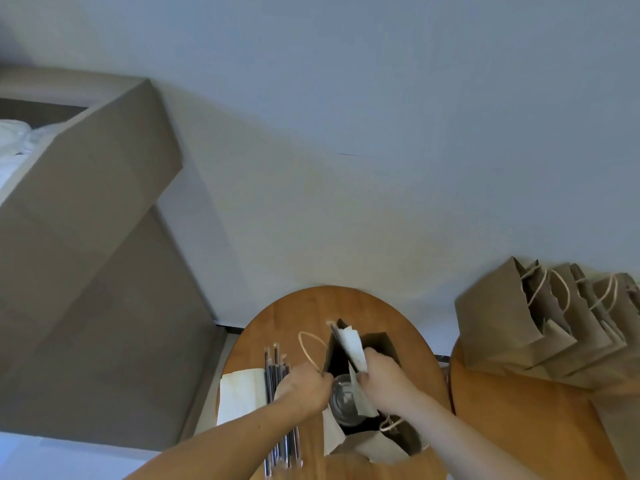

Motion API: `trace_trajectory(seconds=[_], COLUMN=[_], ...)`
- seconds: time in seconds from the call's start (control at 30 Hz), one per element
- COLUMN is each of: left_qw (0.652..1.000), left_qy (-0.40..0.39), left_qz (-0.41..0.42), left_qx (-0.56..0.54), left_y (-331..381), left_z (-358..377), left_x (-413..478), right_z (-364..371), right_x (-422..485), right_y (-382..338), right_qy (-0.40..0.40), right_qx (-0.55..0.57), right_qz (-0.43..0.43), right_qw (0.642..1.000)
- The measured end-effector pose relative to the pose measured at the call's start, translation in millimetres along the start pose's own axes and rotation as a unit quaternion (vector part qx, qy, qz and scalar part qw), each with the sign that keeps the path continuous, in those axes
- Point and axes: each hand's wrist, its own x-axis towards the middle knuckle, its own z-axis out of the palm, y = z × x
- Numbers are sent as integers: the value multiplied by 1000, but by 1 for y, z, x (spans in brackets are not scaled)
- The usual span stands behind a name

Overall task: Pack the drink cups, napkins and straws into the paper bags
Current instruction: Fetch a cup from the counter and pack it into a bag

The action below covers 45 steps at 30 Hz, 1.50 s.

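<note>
Two round wooden tables, side by side. Near table (284,317): one open paper bag (374,445) standing in the middle, mouth up, with two twine handles, one looping out to the left (308,344) and one at the near edge (391,424).

One drink cup (343,400) with a clear lid, sitting inside the bag at its near-left side.

Left hand (304,386): fingers curled, pinching the bag's left rim beside the handle loop.

Right hand (384,379): thumb and fingers clamped on one white napkin (353,344), held over the bag's mouth with its upper end sticking up and away from the person. Its lower end hangs down beside the cup.

Left of the bag: one bundle of dark wrapped straws (275,372) lying on the table, partly under the left forearm; count not readable. Further left, one stack of white napkins (239,393) at the table's left edge.

Right table (519,410): a row of upright paper bags (495,320) at the far side. At least three, packed close; the row runs off the frame's right edge.
</note>
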Motion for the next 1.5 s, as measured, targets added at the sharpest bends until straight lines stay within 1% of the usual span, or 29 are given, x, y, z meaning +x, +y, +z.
trace_trajectory(seconds=[0.07,0.17,0.33,0.43,0.6,0.8,0.87,0.97,1.07,1.13,1.17,1.2,1.3,1.4,1.43,1.5], left_qw=[1000,1000,1000,999,999,999,1000,1000,999,998,997,996,992,987,987,986], left_qy=[1,12,17,25,22,20,16,6,-15,-23,-28,-33,-62,-93,-97,-98], left_qz=[1,1,-9,-13,-36,-26,-20,5,34,56,68,79,107,130,130,131], left_qx=[-1,17,11,34,9,-6,-17,1,-1,6,10,11,-1,-7,-12,-17], left_y=[-1,-3,-9,-7,-3,-5,-5,-7,-7,-7,-8,-9,-12,-13,-13,-12], left_z=[2,2,-3,0,3,6,6,7,6,4,3,2,2,5,7,11], left_x=[-2,-5,-11,-14,-17,-17,-18,-15,-12,-10,-9,-8,-7,-7,-6,-6], right_z=[16,43,78,86,90,79,71,53,26,4,-5,-14,-34,-47,-49,-47], right_x=[5,20,44,56,63,52,45,28,4,-11,-15,-19,-21,-19,-19,-17], right_y=[1,3,16,19,28,21,15,-1,-24,-37,-40,-42,-34,-12,-3,11], right_qy=[-26,-51,-84,-94,-50,5,-4,-39,-65,-60,-51,-38,40,134,152,161], right_qx=[0,44,69,22,-43,-83,-122,-213,-302,-341,-337,-310,-140,7,39,87], right_qz=[26,49,129,141,183,150,141,120,65,20,3,-8,-33,-47,-41,-15], right_qw=[999,997,986,985,981,985,982,969,949,938,940,950,989,990,987,983])
